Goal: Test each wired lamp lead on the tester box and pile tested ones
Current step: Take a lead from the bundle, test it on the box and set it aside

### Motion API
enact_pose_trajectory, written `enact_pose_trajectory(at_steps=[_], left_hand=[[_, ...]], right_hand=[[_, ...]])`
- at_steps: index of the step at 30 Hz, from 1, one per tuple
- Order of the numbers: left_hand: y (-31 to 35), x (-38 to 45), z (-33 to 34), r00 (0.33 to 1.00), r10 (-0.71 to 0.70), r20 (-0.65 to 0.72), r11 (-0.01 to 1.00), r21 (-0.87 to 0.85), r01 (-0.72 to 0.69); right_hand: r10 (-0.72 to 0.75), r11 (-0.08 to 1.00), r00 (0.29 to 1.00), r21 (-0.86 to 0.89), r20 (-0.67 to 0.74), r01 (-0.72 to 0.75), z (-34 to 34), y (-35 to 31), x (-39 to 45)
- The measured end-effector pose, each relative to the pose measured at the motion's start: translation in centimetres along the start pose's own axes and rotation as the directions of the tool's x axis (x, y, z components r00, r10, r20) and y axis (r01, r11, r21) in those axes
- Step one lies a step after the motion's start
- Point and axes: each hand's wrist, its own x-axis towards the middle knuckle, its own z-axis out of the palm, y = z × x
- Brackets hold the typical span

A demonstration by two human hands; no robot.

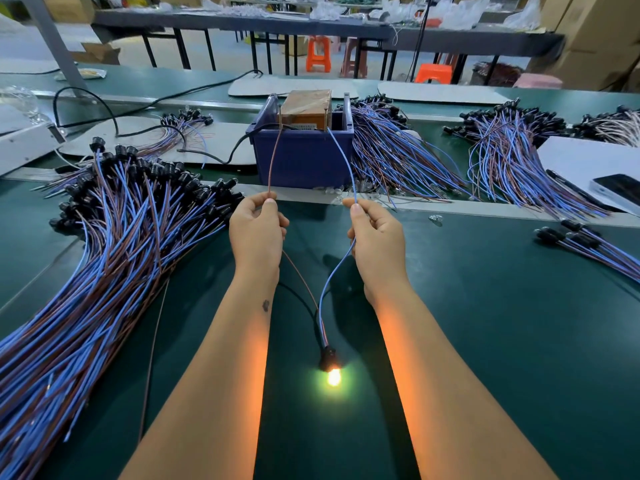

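A big pile of leads (104,258) sprawls at the left. The left hand (258,230) pinches the brown wire (273,161), the right hand (375,237) the blue wire (341,157), both reaching the tester box (304,109), its label unreadable. Between the forearms the bulb (333,377) glows over bare green mat (502,341).

A single wide-angle camera, worn on the person's head, looks forward and steeply down over a green worktop (485,341). Both forearms run up from the bottom edge, placing the left hand (258,230) and right hand (375,237) near the centre and close to the lens. A blue bin (304,157) sits straight ahead, just beyond the hands. The upper part of the frame reaches well past the worktop to distant tables (242,24) and orange stools (317,51). Straight edges bow toward the frame's corners. There is no second view.
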Motion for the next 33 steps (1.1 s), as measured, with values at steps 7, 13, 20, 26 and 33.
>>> enact_pose_trajectory(at_steps=[7,13,20,26,33], left_hand=[[0.0,0.0,0.1,1.0,0.001,-0.003,1.0,0.004,-0.001],[0.0,0.0,0.1,1.0,-0.003,-0.004,1.0,0.014,0.003],[-0.2,0.1,0.0,1.0,0.001,0.002,1.0,0.013,-0.001],[-0.2,0.2,-0.1,1.0,0.0,0.004,1.0,-0.001,0.0],[0.1,-0.8,0.6,0.966,0.022,0.256,0.999,-0.038,-0.013]], right_hand=[[-0.004,1.0,1.0,-0.012,0.005,0.004,0.1,0.2,0.1],[-0.012,1.0,1.0,-0.028,0.013,0.013,0.0,0.2,0.1],[-0.022,0.999,1.0,-0.034,0.019,0.022,0.0,0.1,0.0],[-0.034,0.998,0.999,-0.046,0.012,0.034,0.1,0.0,-0.1],[-0.215,0.973,0.974,-0.075,0.065,0.22,1.1,-0.3,-1.2]])
